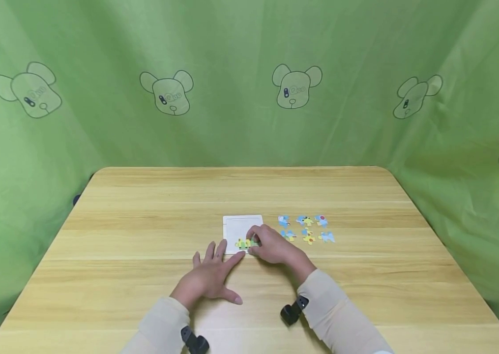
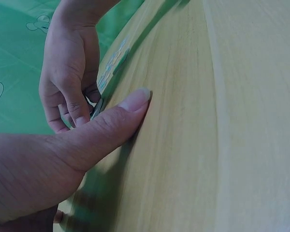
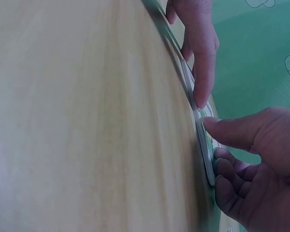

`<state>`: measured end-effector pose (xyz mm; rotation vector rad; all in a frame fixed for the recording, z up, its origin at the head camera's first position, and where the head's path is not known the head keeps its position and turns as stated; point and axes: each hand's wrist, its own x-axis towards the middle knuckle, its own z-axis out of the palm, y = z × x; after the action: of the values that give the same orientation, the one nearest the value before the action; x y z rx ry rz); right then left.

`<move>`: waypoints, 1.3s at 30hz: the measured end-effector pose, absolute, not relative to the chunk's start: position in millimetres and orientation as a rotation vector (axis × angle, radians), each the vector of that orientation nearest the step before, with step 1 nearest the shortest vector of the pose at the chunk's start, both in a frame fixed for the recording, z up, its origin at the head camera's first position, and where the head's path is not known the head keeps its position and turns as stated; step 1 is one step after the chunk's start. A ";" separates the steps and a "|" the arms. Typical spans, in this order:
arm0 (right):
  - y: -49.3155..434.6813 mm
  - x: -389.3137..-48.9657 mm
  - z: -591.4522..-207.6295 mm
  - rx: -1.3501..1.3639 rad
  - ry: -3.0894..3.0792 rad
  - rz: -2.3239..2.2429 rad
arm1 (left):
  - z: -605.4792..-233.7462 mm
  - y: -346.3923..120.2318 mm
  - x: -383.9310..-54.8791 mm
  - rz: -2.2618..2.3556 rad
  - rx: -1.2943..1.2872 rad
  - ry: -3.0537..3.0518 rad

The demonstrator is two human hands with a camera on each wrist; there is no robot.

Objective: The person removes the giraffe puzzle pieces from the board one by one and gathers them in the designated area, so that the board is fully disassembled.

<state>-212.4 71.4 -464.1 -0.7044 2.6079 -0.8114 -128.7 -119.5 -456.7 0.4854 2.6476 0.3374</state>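
Observation:
A square white puzzle tray [image 1: 237, 225] lies flat on the wooden table, with joined yellow and green puzzle pieces [image 1: 242, 244] along its lower edge. My right hand [image 1: 273, 245] is over the tray's lower right corner, thumb and curled fingers pinching a greenish puzzle piece [image 1: 252, 242] that they partly cover. With fingers spread, my left hand [image 1: 208, 277] rests at the tray's lower left, one fingertip at the near edge. The right wrist view shows the right thumb [image 3: 237, 131] at the tray's rim [image 3: 201, 140], close to a left fingertip.
Right of the tray, several loose blue and yellow puzzle pieces [image 1: 308, 237] lie in two rows on the table [image 1: 143, 216]. A green curtain [image 1: 231, 137] with bear-head outlines hangs behind and beside the table. Each wrist wears a small black camera [image 1: 291, 313].

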 end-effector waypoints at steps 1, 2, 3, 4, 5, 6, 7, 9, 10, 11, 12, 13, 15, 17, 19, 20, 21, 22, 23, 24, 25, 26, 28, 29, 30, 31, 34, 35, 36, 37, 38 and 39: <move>71.3 -212.5 -464.4 -0.704 2.609 -0.811 | -456.7 -119.5 -128.8 0.337 0.485 2.647; 71.3 -212.5 -464.5 -0.701 2.609 -0.810 | -456.7 -119.4 -128.8 0.336 0.485 2.647; 71.2 -212.5 -464.5 -0.698 2.611 -0.808 | -456.6 -119.4 -128.9 0.335 0.484 2.647; 71.3 -212.3 -464.4 -0.694 2.610 -0.807 | -456.6 -119.3 -128.9 0.334 0.484 2.646; 71.2 -212.0 -464.1 -0.688 2.611 -0.807 | -456.5 -119.3 -128.9 0.332 0.484 2.646; 71.1 -211.7 -464.0 -0.688 2.611 -0.810 | -456.4 -119.3 -128.9 0.328 0.485 2.646; 71.2 -211.4 -464.1 -0.689 2.612 -0.812 | -456.4 -119.3 -128.9 0.328 0.485 2.645; 71.3 -210.9 -464.1 -0.682 2.613 -0.815 | -456.1 -119.2 -128.7 0.329 0.485 2.644; 71.4 -210.5 -464.0 -0.679 2.613 -0.817 | -456.0 -119.2 -128.6 0.330 0.485 2.644; 71.4 -210.1 -463.9 -0.675 2.615 -0.820 | -455.8 -119.1 -128.6 0.332 0.484 2.644; 71.5 -209.6 -463.8 -0.672 2.618 -0.825 | -455.6 -119.1 -128.5 0.335 0.483 2.644; 71.5 -209.2 -463.7 -0.669 2.621 -0.830 | -455.4 -119.0 -128.4 0.338 0.482 2.644; 71.2 -208.0 -463.3 -0.666 2.631 -0.835 | -455.0 -119.0 -128.3 0.339 0.482 2.644; 70.8 -206.9 -462.7 -0.664 2.640 -0.840 | -454.7 -119.0 -128.2 0.340 0.481 2.644; 70.1 -205.8 -462.2 -0.658 2.650 -0.841 | -454.4 -119.0 -128.0 0.340 0.481 2.644; 69.7 -205.4 -462.2 -0.658 2.656 -0.838 | -454.4 -119.0 -128.0 0.341 0.481 2.644; 69.3 -205.1 -462.1 -0.658 2.663 -0.835 | -454.4 -119.0 -127.9 0.341 0.480 2.644; 68.9 -204.7 -462.2 -0.660 2.667 -0.836 | -454.3 -119.0 -127.8 0.341 0.479 2.644; 68.4 -204.3 -462.3 -0.665 2.673 -0.835 | -454.3 -119.0 -127.8 0.341 0.479 2.644; 68.0 -204.0 -462.7 -0.672 2.679 -0.833 | -454.4 -119.0 -127.7 0.341 0.479 2.644; 67.4 -203.8 -463.1 -0.682 2.685 -0.830 | -454.6 -119.1 -127.7 0.342 0.480 2.643; 67.0 -203.5 -463.6 -0.690 2.690 -0.829 | -454.9 -119.2 -127.7 0.343 0.480 2.644; 66.3 -203.2 -464.4 -0.703 2.699 -0.824 | -455.2 -119.3 -127.8 0.347 0.480 2.645; 66.1 -203.0 -464.7 -0.708 2.704 -0.820 | -455.3 -119.3 -127.8 0.348 0.481 2.646; 65.9 -203.2 -465.2 -0.713 2.709 -0.815 | -455.2 -119.4 -127.8 0.349 0.481 2.646; 65.8 -203.2 -465.4 -0.717 2.712 -0.814 | -455.2 -119.4 -127.7 0.350 0.480 2.646; 65.5 -203.9 -465.9 -0.722 2.717 -0.796 | -454.9 -119.4 -127.5 0.353 0.479 2.643; 65.3 -204.1 -465.7 -0.723 2.718 -0.790 | -454.8 -119.4 -127.4 0.355 0.479 2.642; 65.2 -204.6 -466.0 -0.726 2.717 -0.786 | -454.8 -119.4 -127.4 0.356 0.479 2.642; 65.1 -204.8 -466.0 -0.723 2.717 -0.785 | -454.7 -119.5 -127.4 0.358 0.479 2.641; 65.0 -205.0 -465.9 -0.719 2.717 -0.780 | -454.6 -119.5 -127.3 0.359 0.479 2.641; 64.8 -205.2 -466.2 -0.715 2.718 -0.781 | -454.5 -119.6 -127.3 0.361 0.479 2.641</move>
<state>-205.2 64.8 -466.2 -0.7146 2.7179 -0.7807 -127.3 -119.6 -454.5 0.4787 2.6412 0.3614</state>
